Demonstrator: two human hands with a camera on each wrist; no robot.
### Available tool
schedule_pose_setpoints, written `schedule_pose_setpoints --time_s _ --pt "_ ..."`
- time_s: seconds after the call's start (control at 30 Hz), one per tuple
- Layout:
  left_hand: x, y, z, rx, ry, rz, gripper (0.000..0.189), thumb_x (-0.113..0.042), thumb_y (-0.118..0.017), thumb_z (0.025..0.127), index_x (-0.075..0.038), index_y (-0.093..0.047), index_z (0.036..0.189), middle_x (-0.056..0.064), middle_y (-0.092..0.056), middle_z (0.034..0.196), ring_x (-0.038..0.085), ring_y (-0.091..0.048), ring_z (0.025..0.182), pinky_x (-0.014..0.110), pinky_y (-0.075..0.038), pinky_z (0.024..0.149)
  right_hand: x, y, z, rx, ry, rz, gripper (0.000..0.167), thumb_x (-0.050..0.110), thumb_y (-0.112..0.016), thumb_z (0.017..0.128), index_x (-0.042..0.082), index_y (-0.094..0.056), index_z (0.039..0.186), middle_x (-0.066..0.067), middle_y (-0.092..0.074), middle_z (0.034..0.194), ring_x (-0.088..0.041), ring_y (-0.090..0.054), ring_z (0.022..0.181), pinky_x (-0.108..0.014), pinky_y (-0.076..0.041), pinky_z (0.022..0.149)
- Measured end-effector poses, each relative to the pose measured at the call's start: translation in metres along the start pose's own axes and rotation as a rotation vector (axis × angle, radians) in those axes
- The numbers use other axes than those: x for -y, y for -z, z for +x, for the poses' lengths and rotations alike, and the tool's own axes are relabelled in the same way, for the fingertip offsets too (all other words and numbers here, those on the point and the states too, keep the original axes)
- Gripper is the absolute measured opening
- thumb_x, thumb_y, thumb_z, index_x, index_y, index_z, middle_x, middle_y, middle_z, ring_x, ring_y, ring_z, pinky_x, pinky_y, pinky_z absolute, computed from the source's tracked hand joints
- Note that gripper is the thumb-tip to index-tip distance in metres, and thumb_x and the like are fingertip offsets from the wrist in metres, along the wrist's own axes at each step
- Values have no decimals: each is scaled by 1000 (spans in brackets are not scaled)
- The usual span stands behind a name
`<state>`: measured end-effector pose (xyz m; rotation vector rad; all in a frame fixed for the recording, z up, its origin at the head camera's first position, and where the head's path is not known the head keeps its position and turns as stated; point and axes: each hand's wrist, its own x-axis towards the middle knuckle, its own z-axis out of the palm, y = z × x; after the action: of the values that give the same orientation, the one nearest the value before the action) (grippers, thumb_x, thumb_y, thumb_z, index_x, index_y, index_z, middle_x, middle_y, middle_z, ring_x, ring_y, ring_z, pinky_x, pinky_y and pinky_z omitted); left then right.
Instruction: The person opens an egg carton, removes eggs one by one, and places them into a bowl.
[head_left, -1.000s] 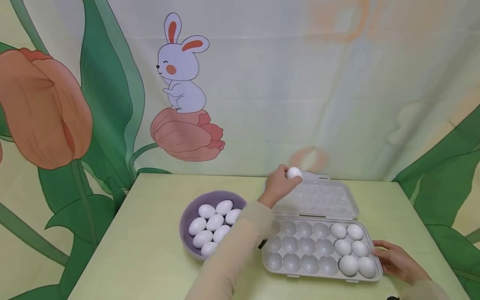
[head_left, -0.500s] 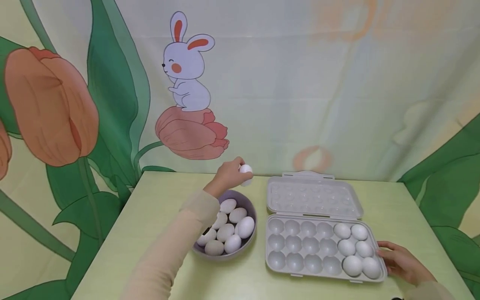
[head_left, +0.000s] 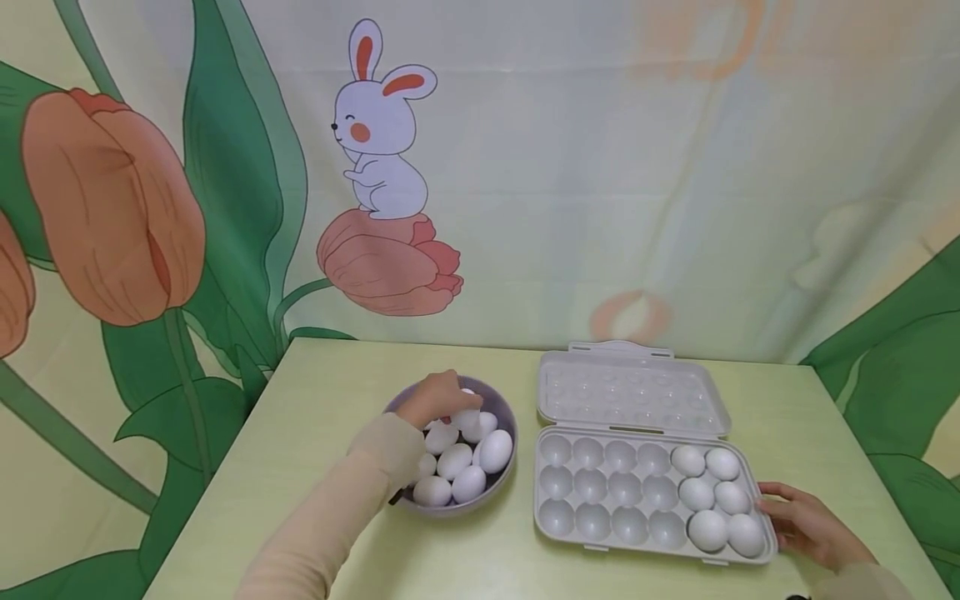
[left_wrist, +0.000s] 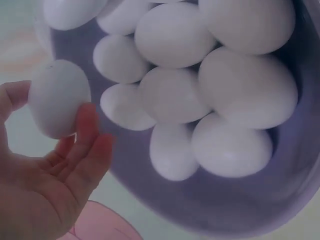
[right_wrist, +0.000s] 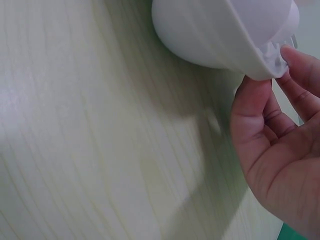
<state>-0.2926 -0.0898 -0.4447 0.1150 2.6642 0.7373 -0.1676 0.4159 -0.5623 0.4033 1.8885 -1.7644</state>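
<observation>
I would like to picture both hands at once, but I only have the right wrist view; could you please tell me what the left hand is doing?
Observer: The left hand is pinching a white egg between thumb and fingers, at the purple bowl, where more eggs lie.
Operator: Thank you. And how full is the egg carton whose edge the right hand is gripping?
Observer: It holds six eggs, in the two columns of cups nearest the right hand; the other four columns are empty.
</observation>
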Motion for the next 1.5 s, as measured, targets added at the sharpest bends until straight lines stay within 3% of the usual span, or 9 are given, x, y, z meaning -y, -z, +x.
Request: schedule_pose_setpoints --time_s 0.17,0.4,0.53,0.77,1.13,1.3,1.4,1.5 --pt "9 -11 1 26 35 -18 26 -32 -61 74 -8 -52 67 7 -56 67 24 -56 57 24 -38 45 0 0 0 3 -8 -1 12 22 -54 86 29 -53 96 5 -58 83 -11 -53 73 -25 -45 62" --pt "14 -19 2 11 99 0 41 -35 -64 72 -1 -57 94 9 -58 80 27 -61 66 25 -41 46 0 -1 1 13 7 0 13 22 -54 86 34 -53 90 6 -59 83 -10 -54 73 -25 -45 62" --pt "15 -24 3 0 115 27 43 -36 -64 71 -2 -56 96 9 -58 80 27 -61 67 24 -40 46 0 -1 2 9 9 1 13 22 -55 86 33 -53 91 7 -59 84 -10 -54 74 -26 -46 62" --pt "13 -27 4 -19 105 37 42 -35 -63 70 -1 -56 95 9 -58 81 25 -60 62 24 -39 44 -1 0 2 -8 -1 -17 14 22 -55 86 30 -52 98 6 -58 84 -11 -54 73 -26 -45 61" --pt "10 -25 3 -30 110 56 40 -34 -63 70 -2 -56 92 8 -57 78 25 -60 62 24 -39 44 -3 3 3 41 18 11 15 22 -51 88 37 -52 88 9 -59 84 -8 -55 74 -25 -45 64" --pt "8 -21 1 -27 100 114 44 -40 -63 70 -4 -58 95 7 -59 79 21 -57 58 27 -41 48 -4 4 4 31 12 13 15 22 -52 88 37 -52 88 8 -59 84 -9 -55 75 -26 -46 64" --pt "3 -18 1 -65 82 166 44 -45 -62 71 -8 -58 96 5 -61 86 18 -55 65 30 -42 56 -4 4 4 19 4 9 14 22 -53 87 36 -52 89 8 -59 84 -9 -55 74 -26 -46 64" --pt "-12 -14 2 -128 47 195 41 -46 -58 75 -11 -58 96 4 -61 92 19 -54 74 33 -42 61 -3 4 4 3 -4 0 13 22 -53 87 34 -52 92 7 -59 84 -10 -54 74 -26 -46 63"
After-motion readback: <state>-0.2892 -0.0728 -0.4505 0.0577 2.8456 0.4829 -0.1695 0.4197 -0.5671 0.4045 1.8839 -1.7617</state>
